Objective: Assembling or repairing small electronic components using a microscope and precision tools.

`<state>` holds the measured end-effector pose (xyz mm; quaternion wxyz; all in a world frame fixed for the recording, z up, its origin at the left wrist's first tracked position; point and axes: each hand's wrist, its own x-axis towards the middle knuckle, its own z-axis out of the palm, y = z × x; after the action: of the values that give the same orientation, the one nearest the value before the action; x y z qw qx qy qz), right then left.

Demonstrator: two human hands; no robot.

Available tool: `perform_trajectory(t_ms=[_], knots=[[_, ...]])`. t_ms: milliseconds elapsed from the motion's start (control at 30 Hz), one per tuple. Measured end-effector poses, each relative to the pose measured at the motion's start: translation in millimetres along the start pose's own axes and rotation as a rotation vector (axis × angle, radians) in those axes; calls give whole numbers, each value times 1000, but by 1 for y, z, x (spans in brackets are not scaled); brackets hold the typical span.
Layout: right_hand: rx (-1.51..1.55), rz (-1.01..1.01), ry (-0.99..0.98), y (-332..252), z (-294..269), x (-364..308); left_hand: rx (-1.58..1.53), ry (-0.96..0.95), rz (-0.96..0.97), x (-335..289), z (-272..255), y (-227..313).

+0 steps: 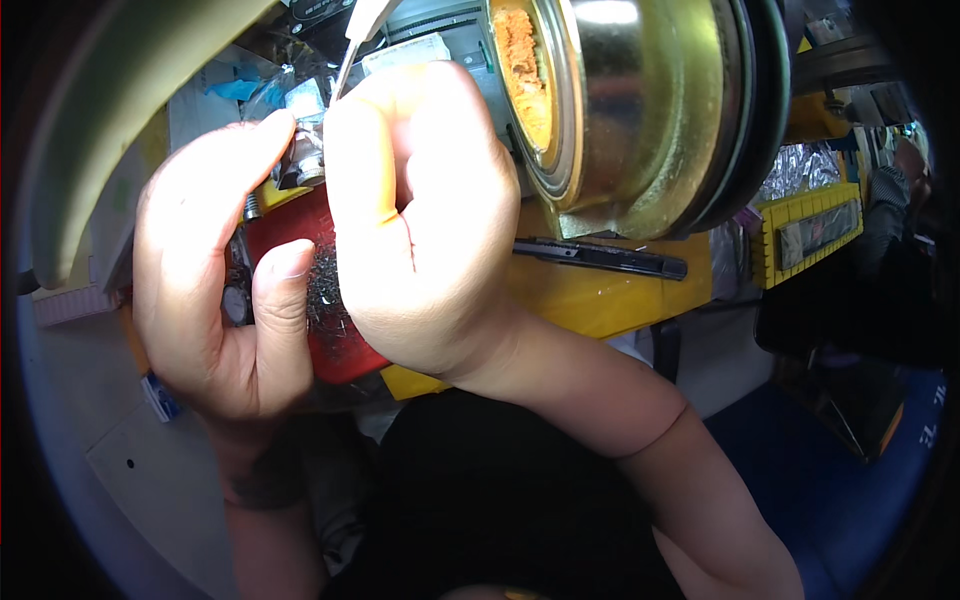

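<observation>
My left hand [195, 270] curves in from the left, its fingertips against a small dark and silvery metal part [308, 165]. The left thumb stands apart, lower down. Beside it, my right hand [430, 200] is closed, its fingertips by the same part. A thin metal tool with a white upper end [368, 18] runs down to the right fingers, which hide its lower end. Beneath both hands lies a red tray [350, 360] with many fine dark metal pieces [328, 290] in it. The grip on the part is mostly hidden.
A large brass-coloured cylinder [640, 100] with rough orange material [525, 80] stands close at the upper right. A long black tool [610, 260] lies on a yellow surface [590, 300]. Farther right are a yellow basket [808, 235] and another person's sleeve [887, 205]. A pale curved arm [110, 120] crosses the upper left.
</observation>
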<state>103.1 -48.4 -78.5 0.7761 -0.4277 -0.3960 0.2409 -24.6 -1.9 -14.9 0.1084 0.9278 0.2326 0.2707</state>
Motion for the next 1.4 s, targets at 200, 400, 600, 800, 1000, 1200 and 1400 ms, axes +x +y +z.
perform_trajectory(t_ms=[200, 400, 600, 800, 1000, 1200, 1400], knots=[[-44, -90, 6, 5, 2, 2, 8, 30, -23, -1, -1, 2], [-82, -105, 13, 4, -1, 5, 24, 89, -74, -3, 16, 3], [-19, 8, -83, -6, -2, 3, -489, 424, -152, -21, 68, -5], [-79, -42, -6, 2, 0, 2, -574, 341, -154, -19, 65, -4], [-287, -256, -22, 13, -4, 7, -959, 266, -311, -7, 49, -21], [-474, -323, -76, -7, -1, 9, -1047, 457, -323, -34, 76, -83], [-278, -229, -24, -7, -7, 6, -1645, 389, -315, 13, 74, -21]])
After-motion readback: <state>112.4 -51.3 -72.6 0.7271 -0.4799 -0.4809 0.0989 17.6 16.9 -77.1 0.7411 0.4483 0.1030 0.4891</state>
